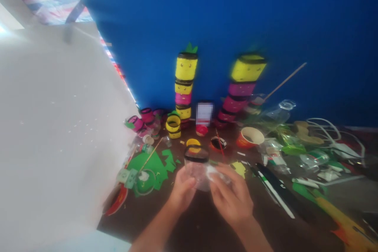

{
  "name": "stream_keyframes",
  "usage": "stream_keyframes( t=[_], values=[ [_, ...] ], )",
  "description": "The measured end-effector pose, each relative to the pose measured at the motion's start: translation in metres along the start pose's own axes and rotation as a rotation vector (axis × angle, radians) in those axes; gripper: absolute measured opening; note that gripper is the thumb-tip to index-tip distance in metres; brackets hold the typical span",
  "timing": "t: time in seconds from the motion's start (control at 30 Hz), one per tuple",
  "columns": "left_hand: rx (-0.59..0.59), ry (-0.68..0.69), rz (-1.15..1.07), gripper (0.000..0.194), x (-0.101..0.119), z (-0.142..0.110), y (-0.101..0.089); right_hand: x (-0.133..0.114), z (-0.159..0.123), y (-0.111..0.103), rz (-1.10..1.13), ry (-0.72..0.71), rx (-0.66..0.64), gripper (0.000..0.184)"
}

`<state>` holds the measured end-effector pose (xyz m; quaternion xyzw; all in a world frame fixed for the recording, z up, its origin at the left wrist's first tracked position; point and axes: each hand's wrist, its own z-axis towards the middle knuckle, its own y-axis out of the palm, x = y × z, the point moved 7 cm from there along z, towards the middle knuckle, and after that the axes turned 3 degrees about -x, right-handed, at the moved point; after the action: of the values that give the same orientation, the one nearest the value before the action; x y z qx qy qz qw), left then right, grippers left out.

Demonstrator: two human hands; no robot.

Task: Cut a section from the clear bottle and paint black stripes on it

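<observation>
Near the front middle of the table, my left hand [183, 189] is wrapped around a clear plastic cup [198, 173] with a black band at its rim. My right hand [233, 195] pinches a small white wad [211, 173], perhaps tissue, against the cup's right side; blur hides its exact kind. Just behind the cup sits a yellow ring-shaped piece [193, 143]. A red cup of dark paint [218, 143] with a thin red stick in it stands farther back. Green paper scraps [153, 167] lie left of my hands, and a yellow scrap [238, 168] lies to the right.
Two stacks of yellow and pink painted cups [183, 98] [236, 104] rise against the blue wall. A red paper cup [250, 137], clear bottle pieces [276, 153], a white-and-green pen [276, 193] and yellow-handled scissors or a similar tool [339, 216] crowd the right side. A white wall [59, 134] borders the left.
</observation>
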<state>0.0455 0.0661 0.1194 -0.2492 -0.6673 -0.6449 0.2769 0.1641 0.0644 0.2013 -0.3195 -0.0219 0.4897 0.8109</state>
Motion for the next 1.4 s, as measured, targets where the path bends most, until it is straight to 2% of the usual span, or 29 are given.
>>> stream_keyframes(
  t=[0.23, 0.9, 1.4],
  values=[
    [0.020, 0.043, -0.004, 0.045, 0.004, 0.001, 0.002, 0.003, -0.004, 0.002, -0.075, 0.010, -0.008, 0.036],
    [0.098, 0.036, 0.033, 0.054, -0.003, -0.001, -0.014, 0.005, -0.001, 0.003, 0.036, 0.120, 0.015, 0.041],
    [0.110, 0.028, 0.040, 0.060, -0.004, -0.002, -0.018, 0.007, 0.004, 0.004, 0.023, 0.126, 0.008, 0.036]
  ],
)
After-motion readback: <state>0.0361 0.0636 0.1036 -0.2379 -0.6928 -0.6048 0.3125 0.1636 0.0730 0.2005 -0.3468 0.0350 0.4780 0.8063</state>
